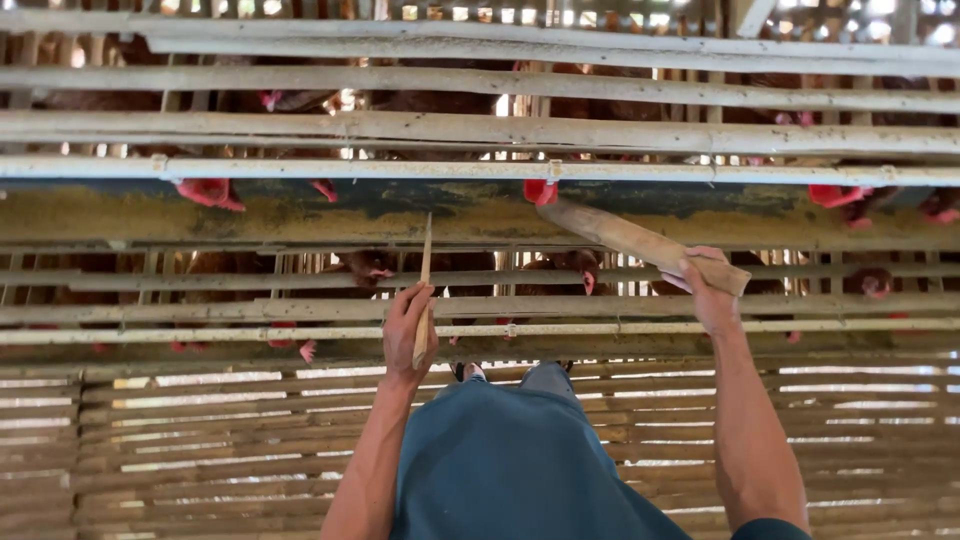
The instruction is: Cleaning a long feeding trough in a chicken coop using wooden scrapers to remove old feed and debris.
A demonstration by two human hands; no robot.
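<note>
My left hand (pixel 406 335) grips a thin bamboo stick (pixel 425 262) that stands upright, its tip reaching the long feed trough (pixel 300 215). My right hand (pixel 708 295) holds a flat wooden paddle (pixel 640 240) by its near end; the far end of the paddle points left and rests at the trough's edge. Brown hens (pixel 570 268) with red combs poke their heads between the bamboo bars of the cage, both above and below the trough.
Horizontal bamboo slats (pixel 480 130) form the cage rows ahead. A slatted bamboo floor (pixel 200 440) lies underfoot. My blue-green garment (pixel 500 460) fills the lower middle of the view.
</note>
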